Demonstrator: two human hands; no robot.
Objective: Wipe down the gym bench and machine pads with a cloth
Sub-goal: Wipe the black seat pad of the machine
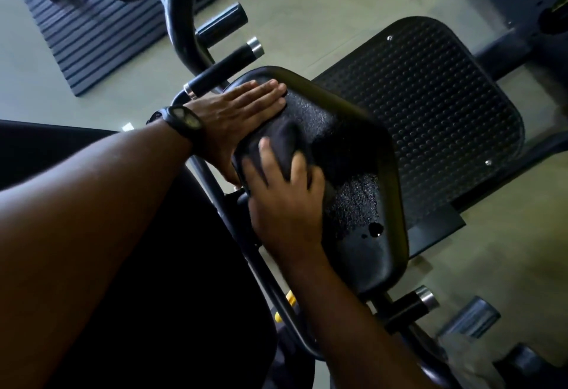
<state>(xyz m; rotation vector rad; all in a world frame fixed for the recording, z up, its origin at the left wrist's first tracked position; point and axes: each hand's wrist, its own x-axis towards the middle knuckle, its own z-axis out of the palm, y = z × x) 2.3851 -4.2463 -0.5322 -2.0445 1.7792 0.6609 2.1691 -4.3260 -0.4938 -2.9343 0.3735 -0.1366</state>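
A black seat pad [362, 149] of a gym machine fills the middle of the view, its surface speckled with wet droplets. My left hand [236, 112], with a black watch on the wrist, lies flat with straight fingers on the pad's upper left edge. My right hand [282, 201] presses a dark cloth [285, 139] against the pad, fingers spread over the bunched fabric. The cloth is partly hidden under that hand.
A studded black footplate [430, 106] lies beyond the pad. Black handles with chrome caps [233, 62] [415, 305] stick out on both sides. A ribbed rubber mat [92, 35] covers the floor at upper left. A dark backrest [46, 149] sits at the left.
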